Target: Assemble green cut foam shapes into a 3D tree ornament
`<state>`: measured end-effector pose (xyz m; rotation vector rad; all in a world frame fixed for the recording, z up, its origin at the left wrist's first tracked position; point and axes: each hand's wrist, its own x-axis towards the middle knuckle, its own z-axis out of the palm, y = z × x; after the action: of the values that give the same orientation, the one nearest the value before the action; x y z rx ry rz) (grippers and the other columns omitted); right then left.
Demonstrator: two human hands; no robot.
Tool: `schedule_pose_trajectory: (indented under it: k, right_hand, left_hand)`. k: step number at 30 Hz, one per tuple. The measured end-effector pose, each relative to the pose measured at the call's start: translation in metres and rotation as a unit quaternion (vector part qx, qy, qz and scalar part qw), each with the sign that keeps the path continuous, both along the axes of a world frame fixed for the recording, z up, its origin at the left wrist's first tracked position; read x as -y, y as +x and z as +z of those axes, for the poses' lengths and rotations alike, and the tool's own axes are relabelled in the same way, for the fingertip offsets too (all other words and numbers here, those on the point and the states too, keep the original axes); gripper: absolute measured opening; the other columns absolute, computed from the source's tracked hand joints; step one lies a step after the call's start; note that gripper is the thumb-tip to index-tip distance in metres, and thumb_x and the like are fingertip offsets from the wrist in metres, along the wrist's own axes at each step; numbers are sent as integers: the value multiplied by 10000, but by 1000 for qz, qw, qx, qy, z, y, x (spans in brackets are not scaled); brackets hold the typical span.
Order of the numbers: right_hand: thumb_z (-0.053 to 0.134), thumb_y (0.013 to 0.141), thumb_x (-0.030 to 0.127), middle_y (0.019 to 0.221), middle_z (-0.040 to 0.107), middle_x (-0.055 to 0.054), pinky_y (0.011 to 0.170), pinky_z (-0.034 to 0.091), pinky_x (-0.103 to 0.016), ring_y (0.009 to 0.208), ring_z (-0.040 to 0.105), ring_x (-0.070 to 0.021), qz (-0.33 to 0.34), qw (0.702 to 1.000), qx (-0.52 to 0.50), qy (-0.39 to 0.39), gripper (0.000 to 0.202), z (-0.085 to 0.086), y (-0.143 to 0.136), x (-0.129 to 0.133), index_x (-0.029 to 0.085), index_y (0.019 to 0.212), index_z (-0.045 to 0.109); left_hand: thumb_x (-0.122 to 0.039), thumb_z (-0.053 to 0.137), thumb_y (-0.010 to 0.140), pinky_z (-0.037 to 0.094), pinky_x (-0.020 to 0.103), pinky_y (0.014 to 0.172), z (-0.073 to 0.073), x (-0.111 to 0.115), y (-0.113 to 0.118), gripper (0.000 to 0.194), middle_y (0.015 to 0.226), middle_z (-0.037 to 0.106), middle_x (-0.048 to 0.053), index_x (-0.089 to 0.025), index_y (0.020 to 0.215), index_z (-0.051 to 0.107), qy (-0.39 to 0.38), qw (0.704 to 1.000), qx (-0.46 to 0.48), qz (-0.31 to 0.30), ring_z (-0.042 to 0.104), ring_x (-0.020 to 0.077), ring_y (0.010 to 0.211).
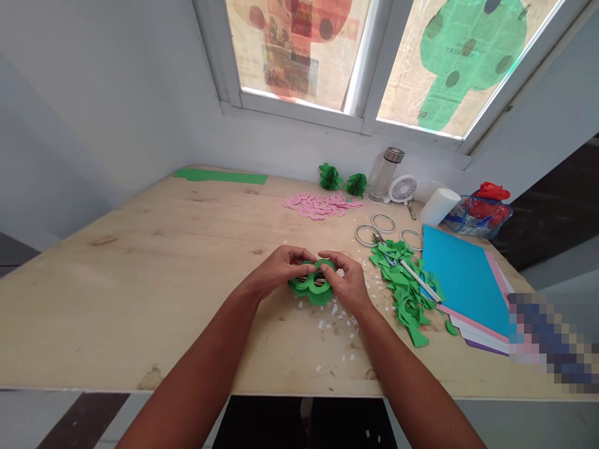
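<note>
Item: green paper cut-out (319,297), rounded lobes with an open ring; several layers, by the look of the edges. Location: between the two hands above the near middle of the wooden counter (140,280).

Hands: close together, both closed on the item — left hand (281,272) pinching its left side, right hand (350,284) its right side, thumbs towards the ring. Whether it touches the counter cannot be told.

Handling, as judged: very light, thin and pliable; likely to crease or tear at the narrow ring, its layers apt to slide or splay. Best hold: broad outer lobes, all layers pinched flat between thumb and fingers — light pressure only.

Adjacent: white paper bits (321,325), scattered beside and below the item; green offcuts (405,290), heaped right of the right hand; pink cut pieces (316,206), piled further back.
</note>
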<state>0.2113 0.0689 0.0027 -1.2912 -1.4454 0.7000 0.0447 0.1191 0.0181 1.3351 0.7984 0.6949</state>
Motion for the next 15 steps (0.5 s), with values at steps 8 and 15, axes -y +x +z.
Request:
schedule_pose_trajectory:
  k: [8, 15]
  right_hand:
    - [585, 801, 238, 854, 680, -41, 742, 484, -318, 786, 609, -183, -72, 991, 75, 84, 210, -2, 2, 1, 200, 1002, 629]
    - [580, 815, 183, 909, 629, -65, 839, 438, -384, 923, 545, -223, -105, 951, 231, 178, 60, 2, -2, 6, 210, 798, 632]
  left_hand:
    - [-326, 755, 599, 405, 199, 501, 0, 2, 5, 240, 614, 633, 5, -129, 695, 657, 12, 998, -8, 59, 544, 102, 542]
    - [-291, 695, 617, 438, 200, 510, 4, 7, 13, 172, 656, 622, -6, -142, 696, 662, 80, 988, -34, 128, 548, 106, 564]
